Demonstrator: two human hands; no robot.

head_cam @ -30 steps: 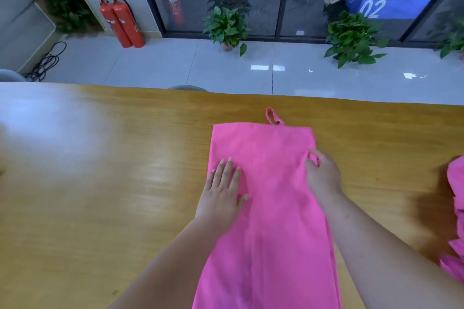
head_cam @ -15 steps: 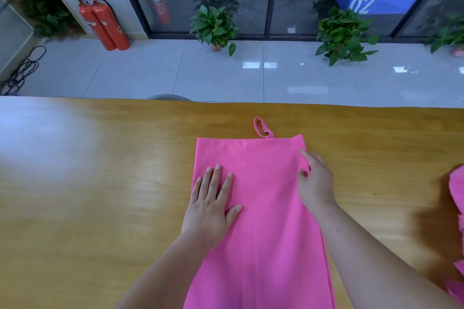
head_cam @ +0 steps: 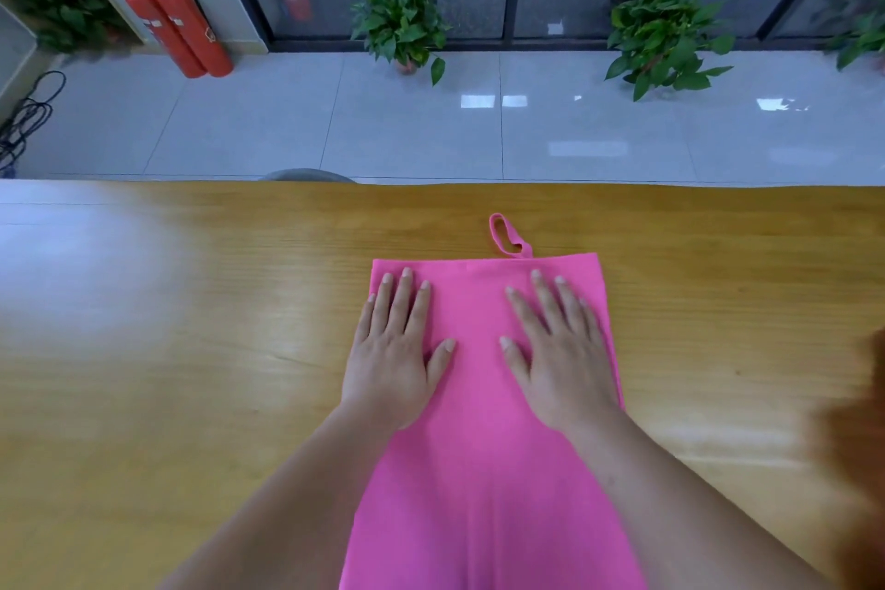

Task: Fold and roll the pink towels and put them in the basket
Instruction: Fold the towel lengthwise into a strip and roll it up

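A pink towel (head_cam: 479, 470) lies folded into a long narrow strip on the wooden table (head_cam: 191, 374), running from the near edge toward the far side. Its hanging loop (head_cam: 507, 237) sticks out past the far end. My left hand (head_cam: 395, 350) lies flat on the towel's far left part, fingers straight. My right hand (head_cam: 558, 350) lies flat on the far right part, fingers spread and straight. Both palms press the cloth down. No basket is in view.
The table's far edge (head_cam: 479, 183) runs across the view, with a grey chair back (head_cam: 306, 176) just behind it. Beyond are a tiled floor, potted plants (head_cam: 402, 24) and red fire extinguishers (head_cam: 177, 24). A dark blurred shape (head_cam: 857, 446) sits at the right edge.
My right hand let go of the towel's right edge and now lies flat on it. My left hand slid toward the far end. The other pink cloth at right is out of view.
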